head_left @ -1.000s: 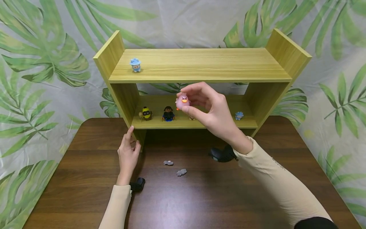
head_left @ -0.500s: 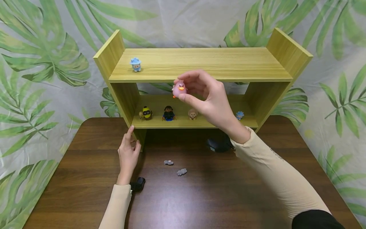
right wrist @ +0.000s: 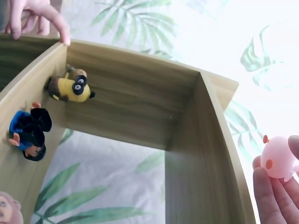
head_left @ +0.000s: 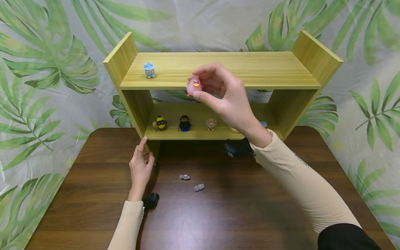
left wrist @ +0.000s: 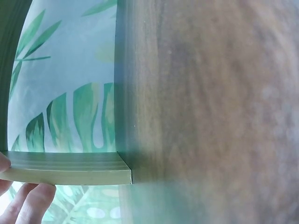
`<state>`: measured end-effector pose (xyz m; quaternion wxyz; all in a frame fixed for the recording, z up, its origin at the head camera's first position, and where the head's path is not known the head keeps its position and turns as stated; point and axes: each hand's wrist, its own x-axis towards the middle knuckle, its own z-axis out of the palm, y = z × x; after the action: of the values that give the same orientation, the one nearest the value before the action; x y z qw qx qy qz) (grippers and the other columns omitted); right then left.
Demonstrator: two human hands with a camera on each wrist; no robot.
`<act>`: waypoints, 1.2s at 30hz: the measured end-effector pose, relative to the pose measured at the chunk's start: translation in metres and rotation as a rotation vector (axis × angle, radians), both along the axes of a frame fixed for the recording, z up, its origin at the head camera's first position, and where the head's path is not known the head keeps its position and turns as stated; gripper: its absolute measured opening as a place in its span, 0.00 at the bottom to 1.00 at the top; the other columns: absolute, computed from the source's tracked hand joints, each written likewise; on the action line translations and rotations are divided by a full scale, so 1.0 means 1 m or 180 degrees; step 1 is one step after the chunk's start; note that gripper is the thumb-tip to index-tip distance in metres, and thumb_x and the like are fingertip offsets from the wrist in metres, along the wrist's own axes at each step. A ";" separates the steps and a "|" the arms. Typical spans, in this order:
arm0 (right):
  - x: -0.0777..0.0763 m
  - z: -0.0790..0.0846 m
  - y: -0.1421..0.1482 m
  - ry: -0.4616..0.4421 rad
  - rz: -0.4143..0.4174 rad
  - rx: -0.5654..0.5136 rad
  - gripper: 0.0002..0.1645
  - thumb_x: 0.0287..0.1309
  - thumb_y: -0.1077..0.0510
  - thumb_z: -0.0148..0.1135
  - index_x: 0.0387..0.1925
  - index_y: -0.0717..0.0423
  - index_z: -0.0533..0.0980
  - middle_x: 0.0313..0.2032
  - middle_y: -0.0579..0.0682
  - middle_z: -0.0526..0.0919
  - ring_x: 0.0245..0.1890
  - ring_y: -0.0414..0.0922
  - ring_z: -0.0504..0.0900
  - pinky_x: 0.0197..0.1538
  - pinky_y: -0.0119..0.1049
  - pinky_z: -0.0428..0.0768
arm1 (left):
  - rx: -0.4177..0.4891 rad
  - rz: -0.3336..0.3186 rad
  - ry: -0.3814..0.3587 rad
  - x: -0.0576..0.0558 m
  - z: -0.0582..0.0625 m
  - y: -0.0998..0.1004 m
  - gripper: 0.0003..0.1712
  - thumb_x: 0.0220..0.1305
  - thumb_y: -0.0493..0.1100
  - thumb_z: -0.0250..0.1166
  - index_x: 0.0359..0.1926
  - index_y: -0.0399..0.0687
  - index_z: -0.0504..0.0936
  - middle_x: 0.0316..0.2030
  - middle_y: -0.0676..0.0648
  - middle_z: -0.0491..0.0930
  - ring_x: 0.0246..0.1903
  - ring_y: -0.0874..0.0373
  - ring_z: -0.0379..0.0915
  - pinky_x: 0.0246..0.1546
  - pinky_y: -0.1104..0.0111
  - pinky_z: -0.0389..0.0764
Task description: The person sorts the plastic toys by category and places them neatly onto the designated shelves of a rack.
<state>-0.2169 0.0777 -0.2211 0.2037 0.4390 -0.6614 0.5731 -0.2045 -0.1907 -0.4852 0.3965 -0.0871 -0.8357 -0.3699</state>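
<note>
A pink duck figurine (head_left: 194,86) with an orange beak and a frowning look is held between the thumb and fingertips of my right hand (head_left: 229,93), in front of the front edge of the wooden shelf's (head_left: 218,71) top board. The right wrist view shows the duck figurine (right wrist: 279,157) from below, feet toward the camera. My left hand (head_left: 141,166) holds the shelf's left side panel low down, its index finger at the corner of the middle board. In the left wrist view the panel's edge (left wrist: 84,176) lies between thumb and fingers (left wrist: 37,203).
A blue-hatted figurine (head_left: 149,70) stands at the top board's left. Along the middle board stand a yellow figurine (head_left: 160,123), a figurine with black binoculars (head_left: 185,123) and a pale furry one (head_left: 211,124). Two small grey pieces (head_left: 184,177) lie on the brown table (head_left: 200,222).
My right hand has raised the duck figurine from before the middle board to the top board's front edge, drifting slightly left. My left hand stays in place.
</note>
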 end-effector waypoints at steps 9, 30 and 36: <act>-0.006 0.011 -0.003 -0.0158 -0.0127 0.0029 0.19 0.53 0.72 0.65 0.47 0.71 0.73 0.42 0.58 0.82 0.41 0.46 0.81 0.49 0.41 0.79 | -0.0026 0.0023 0.0011 0.000 0.000 0.000 0.44 0.56 0.23 0.58 0.68 0.63 0.61 0.36 0.38 0.73 0.33 0.45 0.77 0.22 0.55 0.82; -0.025 0.029 -0.013 -0.0245 -0.0363 0.0378 0.17 0.57 0.67 0.63 0.47 0.67 0.72 0.40 0.53 0.80 0.42 0.42 0.79 0.49 0.34 0.78 | -0.0026 0.0034 0.0026 0.000 0.000 -0.001 0.44 0.56 0.23 0.58 0.68 0.62 0.61 0.36 0.38 0.73 0.33 0.44 0.78 0.22 0.55 0.82; -0.030 0.036 -0.017 -0.0307 -0.0502 0.0596 0.18 0.57 0.65 0.64 0.48 0.67 0.72 0.40 0.54 0.80 0.42 0.42 0.78 0.50 0.32 0.77 | -0.0041 0.0032 0.0011 0.000 -0.001 -0.001 0.42 0.57 0.24 0.58 0.68 0.62 0.61 0.36 0.37 0.73 0.34 0.44 0.78 0.22 0.56 0.82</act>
<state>-0.2465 0.0608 -0.1850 0.1742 0.3747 -0.7535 0.5114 -0.2048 -0.1915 -0.4860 0.3992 -0.0861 -0.8378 -0.3624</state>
